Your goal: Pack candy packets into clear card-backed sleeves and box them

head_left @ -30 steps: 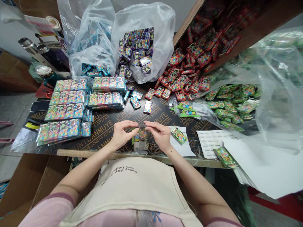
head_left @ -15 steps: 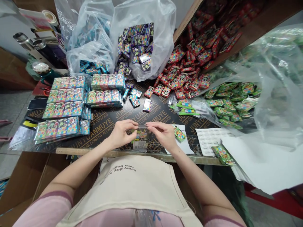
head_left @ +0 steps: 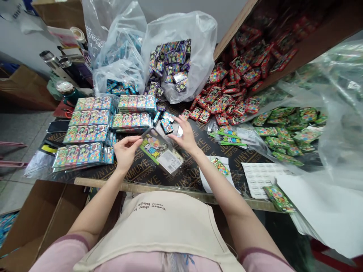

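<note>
My left hand (head_left: 126, 150) pinches the upper left corner of a flat clear plastic bag (head_left: 162, 152), printed green and yellow with a white barcode panel. The bag slants over the dark plywood table. Beyond it, my right hand (head_left: 186, 138) is open, its thumb and fingers apart around a small pale box (head_left: 179, 131) lying on the table. Whether the fingers touch this box, I cannot tell. Just left of those fingertips sits a small blue candy-style box (head_left: 166, 126).
Filled packs (head_left: 87, 132) stand stacked at left. Behind are a bag of purple boxes (head_left: 170, 56), a heap of red boxes (head_left: 227, 98) and green packets (head_left: 283, 132). More printed bags (head_left: 229, 136), a label sheet (head_left: 262, 177) and white paper (head_left: 320, 211) lie right.
My right hand has let go of the plastic bag and reached forward to the small pale box. My left hand has moved left, keeping the bag, which now hangs slanted. The view has shifted slightly.
</note>
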Action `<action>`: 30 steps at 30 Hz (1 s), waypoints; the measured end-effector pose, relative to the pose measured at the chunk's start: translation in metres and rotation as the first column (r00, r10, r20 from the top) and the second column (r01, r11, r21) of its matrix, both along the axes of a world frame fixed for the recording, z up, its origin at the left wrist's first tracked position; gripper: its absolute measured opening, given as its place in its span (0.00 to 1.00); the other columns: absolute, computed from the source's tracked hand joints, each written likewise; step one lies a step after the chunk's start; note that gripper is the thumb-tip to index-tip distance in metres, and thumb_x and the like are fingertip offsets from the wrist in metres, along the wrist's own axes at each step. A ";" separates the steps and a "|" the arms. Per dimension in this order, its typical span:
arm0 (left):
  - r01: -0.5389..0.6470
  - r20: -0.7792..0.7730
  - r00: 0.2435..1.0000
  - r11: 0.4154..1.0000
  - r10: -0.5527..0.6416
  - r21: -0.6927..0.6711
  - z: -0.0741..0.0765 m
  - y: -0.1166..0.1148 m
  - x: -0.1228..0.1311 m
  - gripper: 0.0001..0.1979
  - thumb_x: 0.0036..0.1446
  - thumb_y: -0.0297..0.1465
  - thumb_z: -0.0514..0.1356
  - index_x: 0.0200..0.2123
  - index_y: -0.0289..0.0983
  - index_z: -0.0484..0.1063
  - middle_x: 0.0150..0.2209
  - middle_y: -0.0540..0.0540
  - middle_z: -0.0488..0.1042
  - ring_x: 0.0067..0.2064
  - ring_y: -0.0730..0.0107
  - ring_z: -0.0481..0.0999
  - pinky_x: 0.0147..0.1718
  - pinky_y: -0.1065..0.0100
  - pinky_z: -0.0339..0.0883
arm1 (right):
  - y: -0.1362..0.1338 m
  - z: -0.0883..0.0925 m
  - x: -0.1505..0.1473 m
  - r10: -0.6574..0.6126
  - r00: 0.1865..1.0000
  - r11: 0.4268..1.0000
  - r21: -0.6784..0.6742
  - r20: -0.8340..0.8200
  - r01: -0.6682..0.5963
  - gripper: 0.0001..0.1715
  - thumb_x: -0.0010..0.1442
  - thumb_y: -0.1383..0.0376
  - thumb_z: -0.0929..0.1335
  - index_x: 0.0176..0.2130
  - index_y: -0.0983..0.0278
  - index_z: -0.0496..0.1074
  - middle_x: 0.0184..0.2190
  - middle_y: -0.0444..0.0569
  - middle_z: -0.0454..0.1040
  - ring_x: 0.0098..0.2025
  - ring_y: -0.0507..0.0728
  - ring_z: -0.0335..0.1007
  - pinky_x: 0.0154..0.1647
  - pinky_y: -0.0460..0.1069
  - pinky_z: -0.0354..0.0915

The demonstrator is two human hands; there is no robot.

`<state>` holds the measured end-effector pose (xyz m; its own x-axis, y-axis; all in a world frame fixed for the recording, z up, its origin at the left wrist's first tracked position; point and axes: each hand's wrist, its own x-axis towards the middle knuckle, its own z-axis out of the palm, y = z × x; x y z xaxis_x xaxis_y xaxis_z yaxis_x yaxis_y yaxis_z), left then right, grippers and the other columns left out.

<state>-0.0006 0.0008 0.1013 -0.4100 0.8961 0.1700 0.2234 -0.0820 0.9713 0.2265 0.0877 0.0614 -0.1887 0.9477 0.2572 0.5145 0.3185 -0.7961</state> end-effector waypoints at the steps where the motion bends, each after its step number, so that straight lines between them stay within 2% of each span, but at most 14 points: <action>1: -0.068 -0.029 0.997 0.997 0.067 -0.043 -0.010 -0.004 -0.011 0.09 0.47 0.34 0.67 0.31 0.35 0.78 0.31 0.46 0.79 0.33 0.67 0.77 0.38 0.65 0.72 | 0.014 -0.010 -0.006 -0.036 0.987 0.999 0.013 0.158 0.034 0.45 0.49 0.48 0.72 0.60 0.61 0.62 0.57 0.59 0.65 0.58 0.69 0.59 0.55 0.62 0.58; 5: -0.177 -0.307 0.946 0.955 0.098 -0.240 -0.054 -0.024 -0.046 0.12 0.46 0.35 0.67 0.34 0.33 0.77 0.32 0.44 0.77 0.35 0.60 0.76 0.41 0.57 0.71 | 0.043 -0.042 -0.028 -0.079 0.869 0.997 0.015 0.489 0.082 0.42 0.51 0.55 0.72 0.61 0.67 0.61 0.48 0.64 0.70 0.51 0.70 0.62 0.51 0.62 0.56; 7: -0.180 -0.462 0.884 0.960 0.063 -0.214 -0.063 -0.028 -0.049 0.15 0.46 0.34 0.66 0.38 0.34 0.77 0.40 0.40 0.77 0.44 0.54 0.75 0.48 0.52 0.66 | 0.044 -0.046 -0.032 -0.064 0.907 0.997 -0.017 0.416 0.078 0.38 0.51 0.61 0.70 0.59 0.69 0.63 0.44 0.62 0.72 0.47 0.66 0.65 0.50 0.59 0.58; 9: -0.119 -0.479 0.877 0.979 0.026 -0.165 -0.061 -0.024 -0.042 0.17 0.49 0.36 0.65 0.42 0.36 0.76 0.46 0.38 0.74 0.50 0.53 0.71 0.52 0.53 0.63 | 0.037 -0.043 -0.032 -0.061 0.983 0.987 -0.133 0.175 0.085 0.31 0.50 0.62 0.68 0.54 0.68 0.67 0.39 0.56 0.74 0.40 0.61 0.67 0.45 0.54 0.61; 11: 0.000 -0.324 0.944 0.983 -0.061 -0.185 -0.051 -0.012 -0.027 0.20 0.50 0.37 0.64 0.46 0.36 0.74 0.48 0.38 0.73 0.50 0.56 0.72 0.49 0.57 0.66 | 0.024 -0.035 -0.027 -0.021 0.989 0.928 -0.370 -0.146 -0.035 0.21 0.49 0.58 0.67 0.42 0.65 0.72 0.31 0.48 0.73 0.31 0.55 0.65 0.36 0.50 0.62; 14: 0.224 -0.017 0.971 0.938 -0.237 -0.266 -0.038 0.008 0.002 0.27 0.46 0.38 0.67 0.50 0.35 0.72 0.47 0.39 0.74 0.45 0.60 0.74 0.41 0.64 0.69 | 0.000 -0.019 -0.016 0.043 0.904 0.717 -0.617 -0.426 -0.325 0.17 0.49 0.52 0.66 0.25 0.64 0.70 0.21 0.43 0.67 0.22 0.51 0.59 0.26 0.47 0.60; 16: 0.447 0.149 0.894 0.816 -0.423 -0.366 -0.033 0.016 0.021 0.22 0.41 0.37 0.69 0.41 0.33 0.77 0.38 0.42 0.77 0.37 0.64 0.75 0.35 0.68 0.68 | -0.016 -0.010 -0.007 0.085 0.888 0.621 -0.672 -0.453 -0.403 0.21 0.49 0.49 0.67 0.22 0.64 0.68 0.19 0.43 0.66 0.22 0.51 0.60 0.24 0.47 0.60; 17: 0.547 0.230 0.836 0.732 -0.498 -0.407 -0.033 0.017 0.029 0.19 0.39 0.37 0.70 0.35 0.32 0.78 0.32 0.45 0.77 0.33 0.67 0.74 0.32 0.70 0.66 | -0.023 -0.005 -0.003 0.104 0.892 0.617 -0.674 -0.441 -0.405 0.22 0.50 0.48 0.67 0.23 0.64 0.69 0.20 0.44 0.67 0.22 0.51 0.61 0.24 0.47 0.61; 19: 0.653 0.373 0.757 0.615 -0.536 -0.443 -0.033 0.016 0.042 0.15 0.38 0.38 0.70 0.26 0.31 0.77 0.23 0.49 0.74 0.25 0.72 0.70 0.27 0.72 0.62 | -0.034 0.003 0.006 0.111 0.913 0.706 -0.615 -0.393 -0.351 0.24 0.52 0.46 0.67 0.32 0.64 0.73 0.27 0.47 0.72 0.27 0.54 0.66 0.28 0.49 0.64; 21: 0.634 0.476 0.766 0.631 -0.432 -0.447 -0.034 0.012 0.052 0.16 0.38 0.39 0.70 0.23 0.31 0.75 0.21 0.50 0.72 0.23 0.76 0.68 0.25 0.73 0.61 | -0.045 0.009 0.012 0.111 0.953 0.874 -0.429 -0.281 -0.228 0.31 0.50 0.46 0.69 0.47 0.62 0.71 0.42 0.52 0.74 0.39 0.59 0.71 0.39 0.54 0.67; 23: 0.587 0.556 0.775 0.669 -0.301 -0.456 -0.035 0.009 0.058 0.18 0.36 0.41 0.71 0.24 0.31 0.75 0.22 0.50 0.73 0.22 0.77 0.68 0.24 0.74 0.61 | -0.055 0.012 0.014 0.159 0.981 0.965 -0.192 -0.114 -0.179 0.45 0.45 0.48 0.74 0.58 0.59 0.62 0.57 0.55 0.65 0.54 0.65 0.64 0.52 0.60 0.62; 26: 0.584 0.601 0.759 0.672 -0.252 -0.455 -0.038 0.006 0.060 0.20 0.35 0.42 0.72 0.25 0.31 0.75 0.25 0.47 0.75 0.24 0.74 0.71 0.26 0.71 0.65 | -0.069 0.010 0.012 0.246 0.962 0.968 0.021 0.119 -0.250 0.49 0.45 0.53 0.75 0.62 0.57 0.56 0.61 0.55 0.60 0.62 0.68 0.55 0.60 0.64 0.52; 28: 0.602 0.532 0.772 0.671 -0.349 -0.433 -0.040 0.004 0.055 0.22 0.41 0.44 0.69 0.33 0.30 0.77 0.29 0.44 0.77 0.28 0.68 0.74 0.31 0.67 0.69 | -0.075 0.004 0.012 0.227 0.960 0.966 0.090 0.166 -0.244 0.44 0.48 0.58 0.72 0.61 0.57 0.57 0.57 0.55 0.65 0.59 0.66 0.59 0.58 0.62 0.53; 30: 0.609 0.308 0.793 0.686 -0.525 -0.398 -0.043 0.003 0.045 0.26 0.49 0.44 0.64 0.46 0.32 0.74 0.39 0.39 0.78 0.39 0.60 0.77 0.40 0.60 0.70 | -0.078 -0.004 0.015 0.150 0.976 0.976 0.136 0.158 -0.172 0.42 0.48 0.61 0.71 0.60 0.58 0.58 0.53 0.54 0.67 0.56 0.66 0.62 0.56 0.61 0.56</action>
